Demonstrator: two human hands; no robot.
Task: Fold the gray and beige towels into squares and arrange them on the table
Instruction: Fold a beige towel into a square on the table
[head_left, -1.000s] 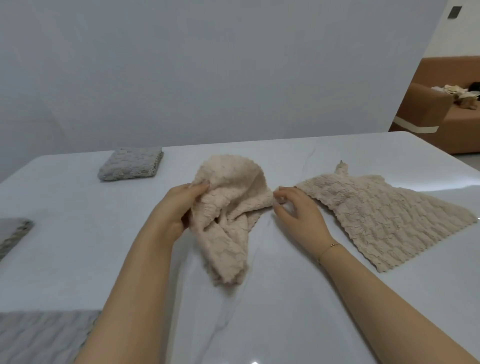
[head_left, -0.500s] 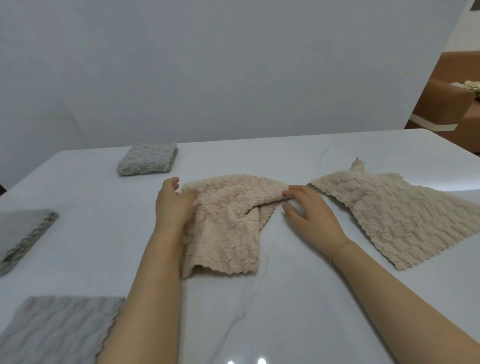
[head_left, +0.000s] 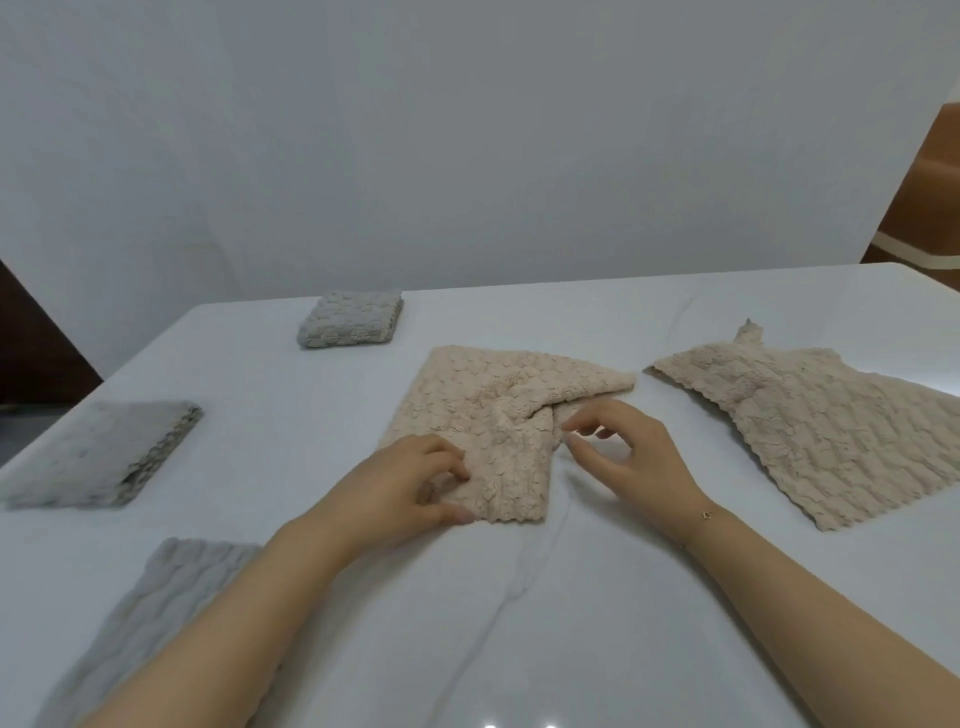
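Note:
A rumpled beige towel (head_left: 498, 410) lies partly spread in the middle of the white table (head_left: 597, 639), with one corner twisted over to the right. My left hand (head_left: 405, 488) pinches its near left edge, thumb under the hem. My right hand (head_left: 628, 457) hovers just off the towel's right edge with curled, parted fingers holding nothing. A second beige towel (head_left: 831, 431) lies flat at the right. One folded gray towel (head_left: 353, 325) sits at the far side. Another folded gray towel (head_left: 104, 452) sits at the left.
An unfolded gray towel (head_left: 150, 618) lies at the near left, partly under my left forearm. A white wall stands behind the table. A brown sofa (head_left: 930, 208) shows past the table's far right corner.
The beige towel went from bunched up between both hands to lying down on the table and spreading out. My left hand slid to its near edge; my right hand let go.

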